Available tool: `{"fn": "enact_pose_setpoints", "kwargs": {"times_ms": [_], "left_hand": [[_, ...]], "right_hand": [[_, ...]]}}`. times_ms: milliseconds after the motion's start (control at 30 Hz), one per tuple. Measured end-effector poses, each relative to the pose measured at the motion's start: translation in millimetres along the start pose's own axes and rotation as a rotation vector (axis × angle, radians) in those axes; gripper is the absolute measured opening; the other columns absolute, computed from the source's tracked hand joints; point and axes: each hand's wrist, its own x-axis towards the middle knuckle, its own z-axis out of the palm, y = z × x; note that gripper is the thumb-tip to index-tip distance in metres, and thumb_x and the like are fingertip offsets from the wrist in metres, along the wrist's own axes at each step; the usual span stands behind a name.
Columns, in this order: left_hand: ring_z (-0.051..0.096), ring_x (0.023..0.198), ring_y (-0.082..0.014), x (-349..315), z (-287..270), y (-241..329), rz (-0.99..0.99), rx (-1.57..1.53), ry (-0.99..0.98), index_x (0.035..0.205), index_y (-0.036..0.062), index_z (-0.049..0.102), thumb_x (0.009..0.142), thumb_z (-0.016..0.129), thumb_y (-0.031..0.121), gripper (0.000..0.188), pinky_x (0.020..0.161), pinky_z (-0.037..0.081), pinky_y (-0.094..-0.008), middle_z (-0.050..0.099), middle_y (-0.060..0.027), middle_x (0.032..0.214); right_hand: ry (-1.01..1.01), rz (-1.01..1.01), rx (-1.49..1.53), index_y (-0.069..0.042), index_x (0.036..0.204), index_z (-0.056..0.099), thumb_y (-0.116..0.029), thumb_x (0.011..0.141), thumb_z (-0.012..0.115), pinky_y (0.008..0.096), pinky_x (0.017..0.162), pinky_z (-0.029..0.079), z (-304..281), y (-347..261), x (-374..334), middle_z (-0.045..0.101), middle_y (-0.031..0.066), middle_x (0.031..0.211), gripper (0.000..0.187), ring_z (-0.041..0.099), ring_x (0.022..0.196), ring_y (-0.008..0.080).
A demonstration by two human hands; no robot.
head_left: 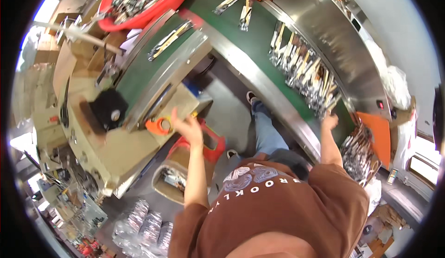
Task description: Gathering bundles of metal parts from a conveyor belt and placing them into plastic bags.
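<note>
My left hand (189, 129) is over the side of the beige machine, its fingers apart and nothing in them. Just beside it is an orange ring-shaped thing (160, 126), perhaps a tape roll. On the right, my right hand (330, 121) reaches onto the green conveyor belt (259, 38). Its fingers are bent against the near end of a long row of clear-wrapped packets (303, 70) with pale wooden sticks and dark parts inside. The fingertips are partly lost among the packets.
A red basin (146, 17) heaped with packets stands at the back left. One packet (170, 40) lies on the left belt section. More packets (357, 151) are piled by an orange panel (374, 135). A cardboard box (169, 181) and bagged bundles (143, 225) stand on the floor.
</note>
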Motion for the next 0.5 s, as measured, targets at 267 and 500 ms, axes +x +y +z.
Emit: {"fn": "enact_pose_setpoints", "kwargs": {"times_ms": [267, 500], "left_hand": [[0.042, 0.107, -0.0388, 154, 385, 54, 0.611, 0.244, -0.629, 0.121, -0.0043, 0.037, 0.071, 0.06, 0.006, 0.056, 0.093, 0.036, -0.044, 0.046, -0.0241, 0.115], [0.044, 0.103, -0.0397, 209, 480, 34, 0.594, 0.418, -0.65, 0.128, -0.0032, 0.032, 0.068, 0.068, 0.014, 0.072, 0.09, 0.036, -0.047, 0.048, -0.0225, 0.113]], "right_hand": [[-0.37, 0.458, 0.508, 0.012, 0.122, 0.042, -0.065, 0.068, 0.062, 0.0363, 0.098, 0.035, 51, 54, 114, 0.047, 0.0231, 0.125, 0.096, 0.044, 0.117, 0.0311], [-0.362, 0.326, 0.479, 0.002, 0.122, 0.044, -0.052, 0.076, 0.063, 0.0313, 0.089, 0.039, 65, -38, 101, 0.057, 0.0135, 0.109, 0.074, 0.053, 0.1, 0.0229]]}}
